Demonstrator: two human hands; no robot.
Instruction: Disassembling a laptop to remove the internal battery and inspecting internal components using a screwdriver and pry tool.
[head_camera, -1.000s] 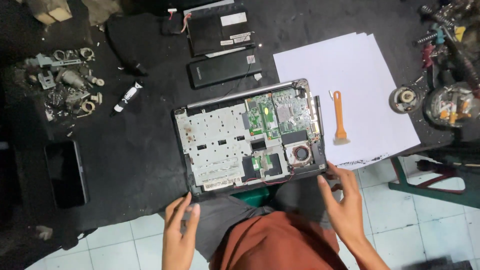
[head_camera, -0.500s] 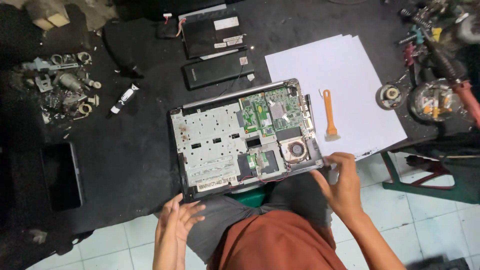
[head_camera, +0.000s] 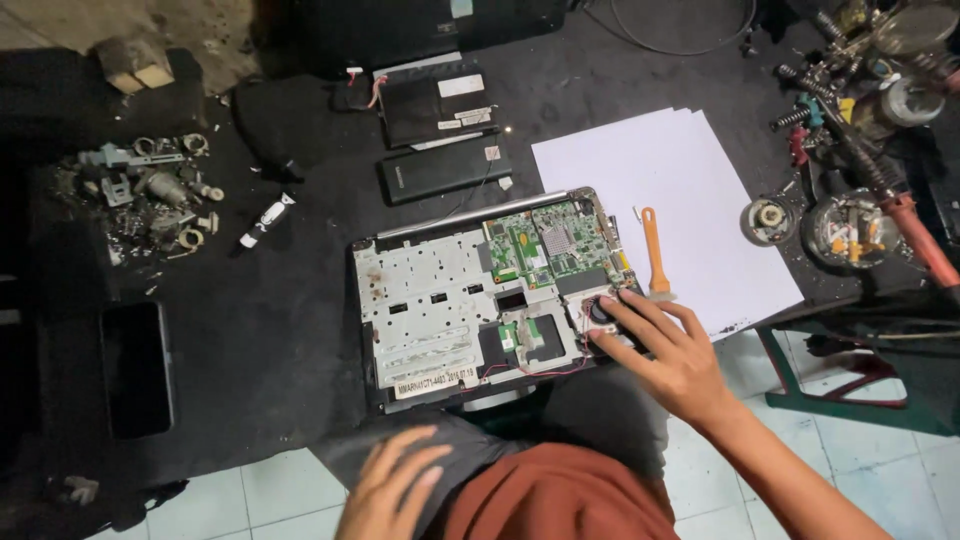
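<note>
I am viewing the opened laptop chassis (head_camera: 470, 300) lying at the centre of the black mat (head_camera: 260, 330), its near edge overhanging toward the knee. The right hand (head_camera: 670, 355) is resting at 4 o'clock on the chassis, fingers spread and open, fingertips (head_camera: 605, 335) touching the cooling fan (head_camera: 600, 312); it is gripping nothing. The left hand (head_camera: 395, 485) is lying open on the dark cloth over the knee at 6 o'clock, well apart from the right hand. An orange pry tool (head_camera: 655, 250) is lying on the white paper sheets (head_camera: 660, 190) at 3 o'clock, just beside the chassis. A black battery pack (head_camera: 445, 168) is sitting at 12 o'clock.
</note>
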